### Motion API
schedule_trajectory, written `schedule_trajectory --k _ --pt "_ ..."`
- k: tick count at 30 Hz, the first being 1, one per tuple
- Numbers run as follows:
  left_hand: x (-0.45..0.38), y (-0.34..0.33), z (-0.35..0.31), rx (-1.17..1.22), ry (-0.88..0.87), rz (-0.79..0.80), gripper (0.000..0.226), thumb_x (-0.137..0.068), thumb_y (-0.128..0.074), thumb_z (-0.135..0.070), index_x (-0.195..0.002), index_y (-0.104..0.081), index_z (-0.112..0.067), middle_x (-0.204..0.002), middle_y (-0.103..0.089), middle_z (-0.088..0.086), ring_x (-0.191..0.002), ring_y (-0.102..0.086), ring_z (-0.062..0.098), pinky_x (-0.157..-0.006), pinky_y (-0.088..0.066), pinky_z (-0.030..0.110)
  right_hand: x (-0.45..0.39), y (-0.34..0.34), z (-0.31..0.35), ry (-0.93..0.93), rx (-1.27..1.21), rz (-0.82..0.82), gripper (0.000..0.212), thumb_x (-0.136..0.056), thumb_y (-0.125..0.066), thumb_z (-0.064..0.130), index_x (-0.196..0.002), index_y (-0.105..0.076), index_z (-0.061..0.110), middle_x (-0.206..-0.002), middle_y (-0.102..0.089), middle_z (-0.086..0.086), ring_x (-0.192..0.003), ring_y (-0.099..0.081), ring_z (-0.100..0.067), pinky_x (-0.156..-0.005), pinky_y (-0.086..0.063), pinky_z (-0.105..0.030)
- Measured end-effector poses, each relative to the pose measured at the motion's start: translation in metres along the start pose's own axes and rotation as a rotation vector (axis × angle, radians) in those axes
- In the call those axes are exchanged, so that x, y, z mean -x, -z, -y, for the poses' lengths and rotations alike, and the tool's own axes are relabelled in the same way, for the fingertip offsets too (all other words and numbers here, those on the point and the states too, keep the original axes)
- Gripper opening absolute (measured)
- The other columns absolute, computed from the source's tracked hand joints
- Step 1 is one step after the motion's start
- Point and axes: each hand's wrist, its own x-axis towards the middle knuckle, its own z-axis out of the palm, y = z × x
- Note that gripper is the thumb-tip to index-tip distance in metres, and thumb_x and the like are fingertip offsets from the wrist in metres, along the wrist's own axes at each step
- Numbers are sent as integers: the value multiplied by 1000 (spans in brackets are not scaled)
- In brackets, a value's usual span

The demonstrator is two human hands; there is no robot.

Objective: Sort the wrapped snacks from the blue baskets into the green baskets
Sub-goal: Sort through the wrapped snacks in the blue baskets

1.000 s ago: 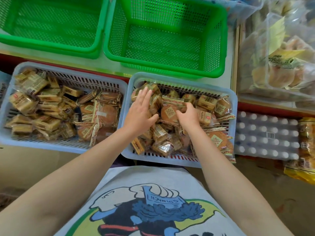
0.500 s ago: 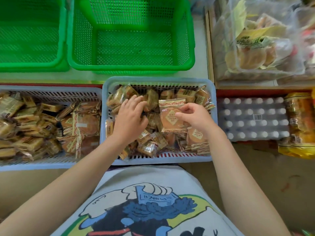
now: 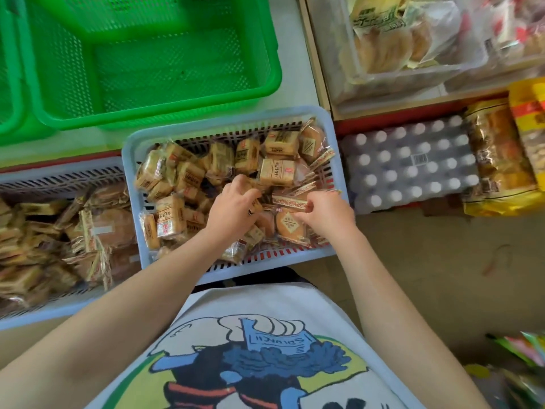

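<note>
A blue basket in front of me is full of wrapped snacks, square brown packets and round cakes. Both my hands are down in its right half. My right hand pinches the patterned edge of a wrapped round cake. My left hand curls its fingers into the pile beside it, and what it grips is hidden. A second blue basket of snacks lies at the left. Behind them stand an empty green basket and the corner of another green basket.
A shrink-wrapped pack of bottles lies right of the basket. Bagged pastries fill a shelf at top right, and gold and yellow snack bags lie at the far right. Brown floor spreads at my right.
The view has swung left and down. My left hand has moved right, next to my right hand, and curled into the pile. My right hand has taken hold of a cake wrapper's edge.
</note>
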Motion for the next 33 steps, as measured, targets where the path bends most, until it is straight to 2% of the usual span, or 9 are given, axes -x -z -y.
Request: schedule_trajectory --k 3,9,11,14,18,22,26,29,33 --pt "1 15 -2 32 42 -54 48 -86 -72 -44 -127 -64 -22 -147 -40 19 -127 -47 36 -101 -46 46 1 10 3 -28 40 27 34 -91 -67 46 -86 -62 13 -84 -63 -2 -79 -61 -23 -57 -46 -33" --pt "25 45 35 -164 88 -195 44 -88 -66 -51 -127 -66 -30 -150 -42 13 -129 -45 32 -101 -40 47 -26 22 24 101 -147 -320 22 -96 -61 30 -112 -62 15 -113 -60 -3 -104 -56 -24 -77 -49 -39" --pt "34 45 52 -223 103 -150 46 -88 -65 -49 -130 -63 -31 -155 -35 12 -135 -38 32 -105 -35 49 -43 18 36 175 -72 -267 38 -94 -63 29 -129 -57 16 -130 -54 -6 -123 -46 -27 -99 -40 -43" --pt "41 36 67 -285 80 -79 53 -92 -62 -45 -143 -50 -34 -162 -23 11 -144 -28 29 -111 -29 47 -60 10 48 126 138 -67 62 -91 -67 34 -145 -42 19 -144 -45 -6 -135 -37 -29 -109 -30 -49" --pt "42 26 70 -218 60 -73 72 -95 -55 -29 -157 -20 -27 -163 -23 7 -150 -21 24 -120 -20 46 -62 12 54 97 181 -154 55 -88 -70 36 -135 -52 15 -133 -55 -7 -128 -44 -30 -107 -32 -49" --pt "44 22 77 -223 67 -21 68 -95 -48 -40 -156 -24 -22 -165 -16 3 -153 -10 22 -122 -13 47 -47 21 72 159 -73 -228 62 -84 -71 51 -131 -55 14 -126 -55 -5 -123 -46 -27 -104 -37 -46" --pt "50 26 83 -259 63 -65 61 -96 -44 -46 -152 -36 -24 -157 -34 9 -146 -26 29 -118 -20 49 -26 5 107 182 -345 -64 63 -90 -66 51 -137 -45 16 -120 -55 1 -105 -57 -18 -85 -50 -35" --pt "54 28 86 -237 36 -69 61 -98 -40 -45 -154 -33 -20 -159 -33 5 -148 -23 25 -122 -13 45 -21 -22 125 140 -338 95 47 -95 -61 46 -126 -41 16 -102 -59 1 -81 -60 -14 -63 -49 -30" --pt "61 26 83 -94 11 -157 62 -95 -47 -33 -153 -32 -17 -159 -33 7 -149 -24 26 -122 -19 44 -24 -43 130 166 -208 178 39 -98 -56 41 -123 -51 11 -115 -61 -7 -85 -56 -19 -66 -44 -34"
